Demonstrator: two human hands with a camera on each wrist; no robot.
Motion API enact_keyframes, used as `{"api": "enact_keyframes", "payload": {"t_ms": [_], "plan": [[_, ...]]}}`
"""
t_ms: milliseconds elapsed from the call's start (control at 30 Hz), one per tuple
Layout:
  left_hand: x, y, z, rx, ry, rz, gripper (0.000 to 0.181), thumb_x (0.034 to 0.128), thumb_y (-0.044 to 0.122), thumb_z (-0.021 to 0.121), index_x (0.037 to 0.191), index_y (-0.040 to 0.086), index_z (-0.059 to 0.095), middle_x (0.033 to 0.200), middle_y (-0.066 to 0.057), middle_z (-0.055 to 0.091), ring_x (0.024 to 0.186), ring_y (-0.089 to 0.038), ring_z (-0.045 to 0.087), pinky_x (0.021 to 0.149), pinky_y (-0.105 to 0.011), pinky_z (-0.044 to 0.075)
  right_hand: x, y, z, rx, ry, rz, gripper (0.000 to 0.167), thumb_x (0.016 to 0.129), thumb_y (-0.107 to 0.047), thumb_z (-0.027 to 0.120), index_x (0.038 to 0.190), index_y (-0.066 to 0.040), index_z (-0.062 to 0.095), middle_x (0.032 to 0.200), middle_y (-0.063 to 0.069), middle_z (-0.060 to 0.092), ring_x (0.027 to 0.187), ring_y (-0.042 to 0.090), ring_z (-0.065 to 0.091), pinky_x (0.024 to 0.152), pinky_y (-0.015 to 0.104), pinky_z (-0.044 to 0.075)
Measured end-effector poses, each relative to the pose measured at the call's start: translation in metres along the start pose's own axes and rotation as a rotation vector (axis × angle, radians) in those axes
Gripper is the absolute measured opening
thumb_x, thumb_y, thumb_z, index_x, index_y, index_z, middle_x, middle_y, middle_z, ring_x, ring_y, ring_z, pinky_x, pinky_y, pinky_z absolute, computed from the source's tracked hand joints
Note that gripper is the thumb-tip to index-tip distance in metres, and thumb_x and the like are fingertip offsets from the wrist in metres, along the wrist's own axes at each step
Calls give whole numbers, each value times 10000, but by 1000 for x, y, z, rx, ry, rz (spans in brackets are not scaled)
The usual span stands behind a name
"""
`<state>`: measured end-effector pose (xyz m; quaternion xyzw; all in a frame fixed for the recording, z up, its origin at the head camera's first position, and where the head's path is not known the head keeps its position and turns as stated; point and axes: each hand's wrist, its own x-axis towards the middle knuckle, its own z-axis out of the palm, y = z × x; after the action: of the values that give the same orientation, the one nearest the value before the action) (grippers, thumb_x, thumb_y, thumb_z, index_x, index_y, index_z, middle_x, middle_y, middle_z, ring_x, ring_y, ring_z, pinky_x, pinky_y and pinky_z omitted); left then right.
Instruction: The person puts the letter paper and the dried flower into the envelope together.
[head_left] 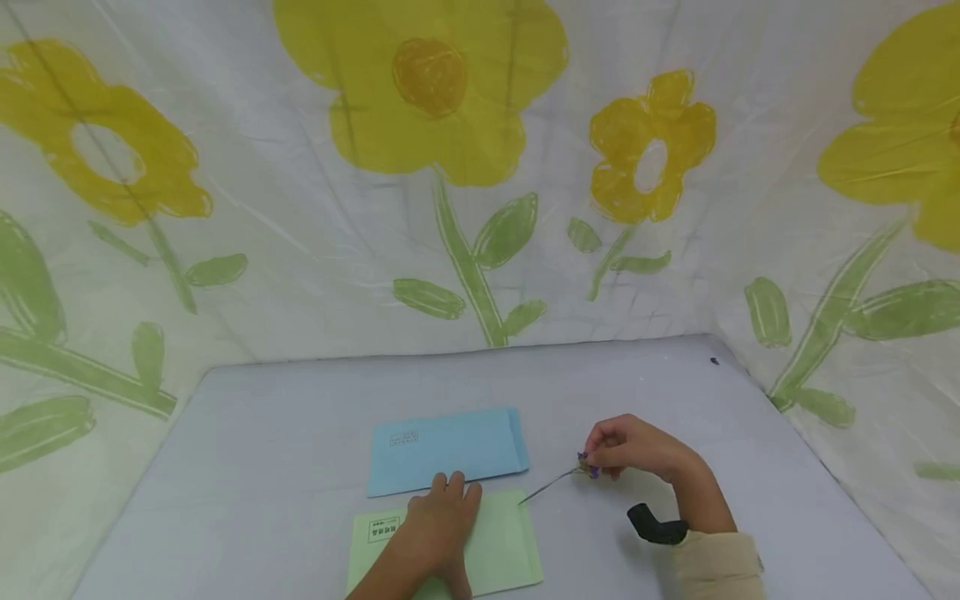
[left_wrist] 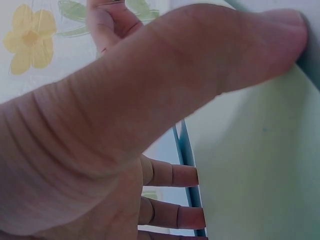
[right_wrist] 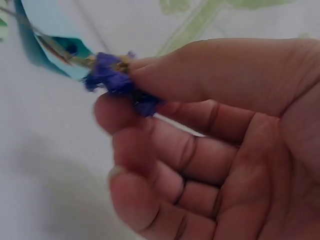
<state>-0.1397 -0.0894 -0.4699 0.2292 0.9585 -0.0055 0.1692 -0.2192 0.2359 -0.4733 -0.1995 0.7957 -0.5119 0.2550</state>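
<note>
A pale green envelope (head_left: 506,546) lies on the table under my left hand (head_left: 438,525), printed lettering at its left. In the left wrist view, straight fingers touch the envelope's far edge and the thumb (left_wrist: 265,42) reaches over its surface. My right hand (head_left: 637,450) pinches a dried purple flower (right_wrist: 107,75) by its head, between thumb and fingertips, just above the table. The flower's thin stem (head_left: 551,485) points left and down, its tip at the green envelope's upper right corner. Whether the tip touches the paper, I cannot tell.
A light blue envelope (head_left: 450,450) lies just beyond the green one, with its flap end to the right. The grey-white table (head_left: 262,467) is backed by a white sheet (head_left: 315,283) painted with yellow flowers. A small dark speck (head_left: 714,361) sits near the table's far right corner.
</note>
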Motion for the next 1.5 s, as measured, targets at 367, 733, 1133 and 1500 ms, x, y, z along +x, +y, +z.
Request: {"api": "enact_keyframes", "payload": {"t_ms": [367,733,1133,1500], "plan": [[0,0,5,11,26,10,1103,325,641,957,1157,107,469,1009,-67,415,914,-238,401,606,-460,529,-4,6,-2,36,-45,27,140,925,-81,641,912,53,679,792,98,670,639,141,551,553,283,487],[-4,2,1,14,43,14,1067,339,634,960,1123,111,459,971,-48,379,880,-219,365,565,-409,490,11,11,12,44,-167,-26,139,906,-90,661,860,36,695,740,51,642,586,112,509,527,239,462],[-4,2,1,21,37,6,1074,330,641,959,1118,108,460,967,-56,387,876,-222,379,570,-413,503,26,2,40,7,-241,3,127,882,-139,719,848,-18,705,734,43,693,552,114,559,489,221,450],[-2,2,-1,1,10,3,1086,333,641,960,1142,109,468,982,-57,397,897,-227,391,599,-432,517,31,-6,54,-38,-240,43,51,858,-72,734,835,-27,724,704,27,686,503,96,551,427,194,371]]}}
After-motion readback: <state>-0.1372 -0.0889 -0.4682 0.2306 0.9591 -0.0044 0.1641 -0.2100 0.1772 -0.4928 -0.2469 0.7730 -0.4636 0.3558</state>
